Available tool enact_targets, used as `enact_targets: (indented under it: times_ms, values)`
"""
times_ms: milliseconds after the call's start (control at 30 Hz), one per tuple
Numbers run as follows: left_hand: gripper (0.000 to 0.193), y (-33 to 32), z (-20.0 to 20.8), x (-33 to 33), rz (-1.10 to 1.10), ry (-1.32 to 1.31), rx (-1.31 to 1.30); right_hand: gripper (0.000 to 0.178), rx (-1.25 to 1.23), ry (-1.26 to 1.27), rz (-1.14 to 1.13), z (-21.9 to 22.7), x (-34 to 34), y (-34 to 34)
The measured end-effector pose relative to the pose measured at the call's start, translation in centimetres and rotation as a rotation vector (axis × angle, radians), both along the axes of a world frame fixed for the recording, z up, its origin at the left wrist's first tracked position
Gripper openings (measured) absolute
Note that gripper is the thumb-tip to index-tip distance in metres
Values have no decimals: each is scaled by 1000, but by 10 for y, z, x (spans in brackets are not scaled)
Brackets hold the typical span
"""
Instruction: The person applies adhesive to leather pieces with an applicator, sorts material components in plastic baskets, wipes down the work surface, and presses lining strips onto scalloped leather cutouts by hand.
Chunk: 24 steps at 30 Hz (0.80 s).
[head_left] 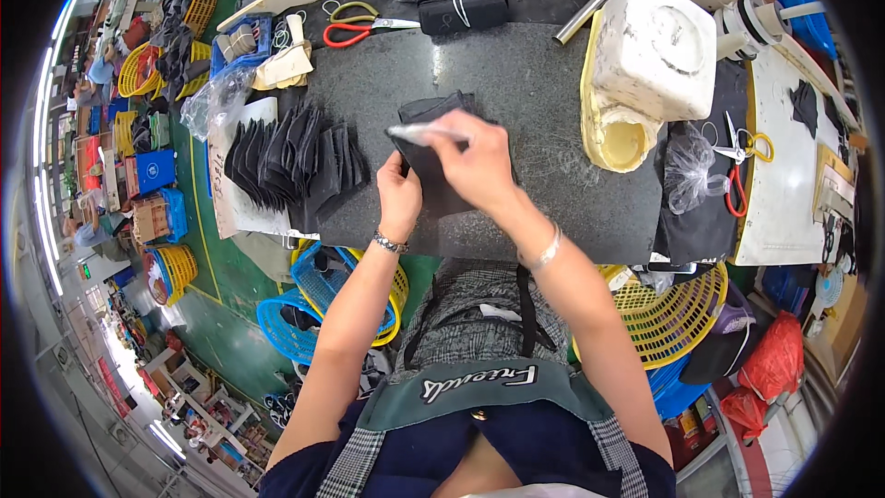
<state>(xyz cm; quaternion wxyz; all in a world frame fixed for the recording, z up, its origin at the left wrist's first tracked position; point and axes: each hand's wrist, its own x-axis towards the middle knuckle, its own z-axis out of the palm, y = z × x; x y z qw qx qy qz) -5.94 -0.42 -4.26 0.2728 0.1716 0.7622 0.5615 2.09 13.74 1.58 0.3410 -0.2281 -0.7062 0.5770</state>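
Observation:
Near the middle of the dark worktable (544, 83), my left hand (399, 198) pinches the left edge of a thin black piece (433, 171), perhaps fabric or leather. My right hand (477, 159) is closed round a slim whitish brush-like tool (422, 132), blurred, its tip over the upper left corner of that piece. Another folded black piece (438, 108) lies just beyond. To the left, a fanned row of many black pieces (295, 157) rests on a white board. The tool's exact kind is unclear.
A white glue-stained plastic container (659, 46) stands right. At the back are scissors (355, 26), a tied black bundle (463, 11) and a hammer (585, 14). More scissors (736, 161) lie far right beside a clear plastic bag (690, 169). Yellow baskets (668, 314) sit below the table edge.

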Motion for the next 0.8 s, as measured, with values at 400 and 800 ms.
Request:
enact_targets:
  times_ms: [400, 800]
  values:
    - [29, -14, -18, -8, -20, 32, -25, 20, 206, 57, -131, -10, 34, -20]
    - [28, -7, -1, 6, 40, -47, 62, 10, -188, -351, -177, -28, 141, -35]
